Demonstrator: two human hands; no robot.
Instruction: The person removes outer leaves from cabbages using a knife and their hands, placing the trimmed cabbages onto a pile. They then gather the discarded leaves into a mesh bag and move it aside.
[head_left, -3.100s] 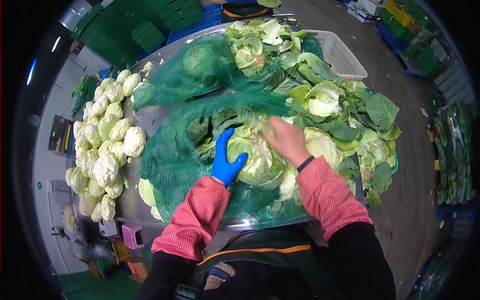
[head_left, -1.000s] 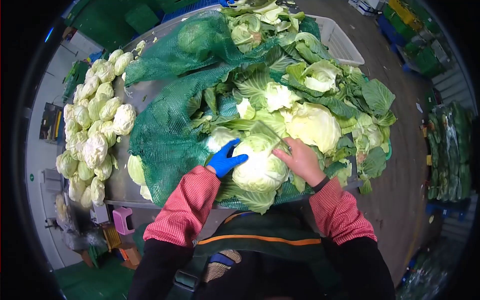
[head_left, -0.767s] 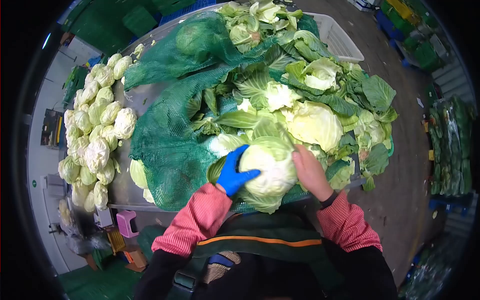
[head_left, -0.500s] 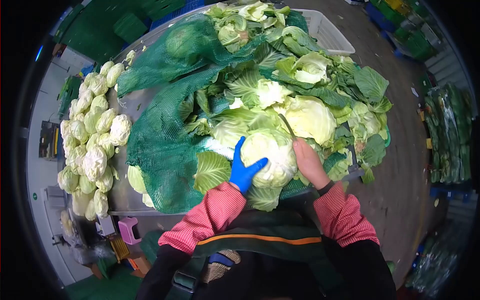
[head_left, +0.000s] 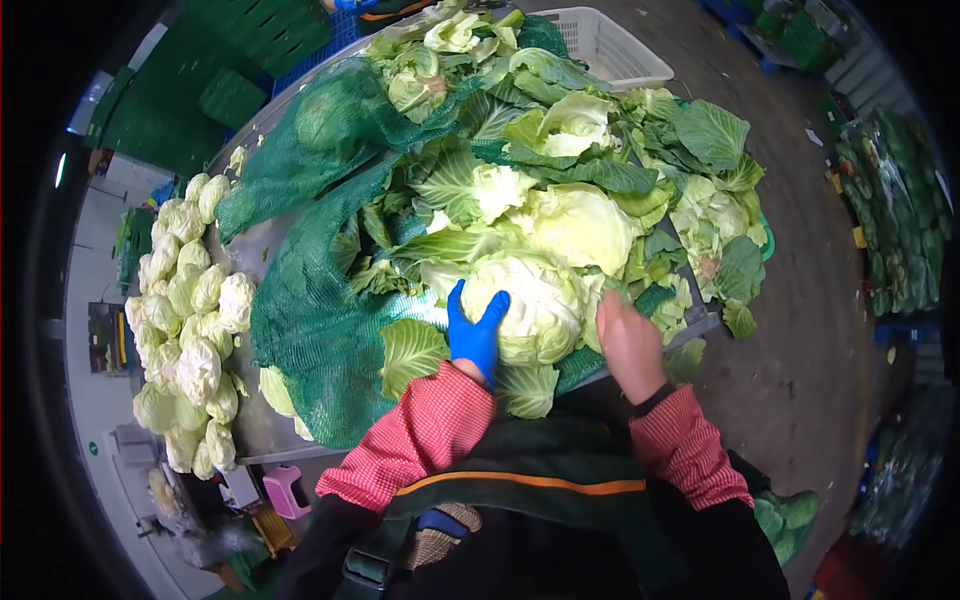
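1. A narrow strip of bare worktop (head_left: 252, 258) offers passage between the pale cabbages (head_left: 195, 365) and the green mesh (head_left: 290, 330); lower down, a cabbage piece (head_left: 274, 388) juts into it.
2. Between the hands, a large cabbage (head_left: 540, 310) fills the gap.
3. Beyond it, heaped leaves (head_left: 620, 178) block the far side.
4. Open air lies right of the right hand (head_left: 630, 345), above the floor (head_left: 800, 350).

The round leafy cabbage (head_left: 540, 310) is pale green and creamy white, the snug glove (head_left: 474, 340) bright blue, the cloth sleeves (head_left: 430, 425) checked red and white, the mesh netting (head_left: 300, 335) dark green.
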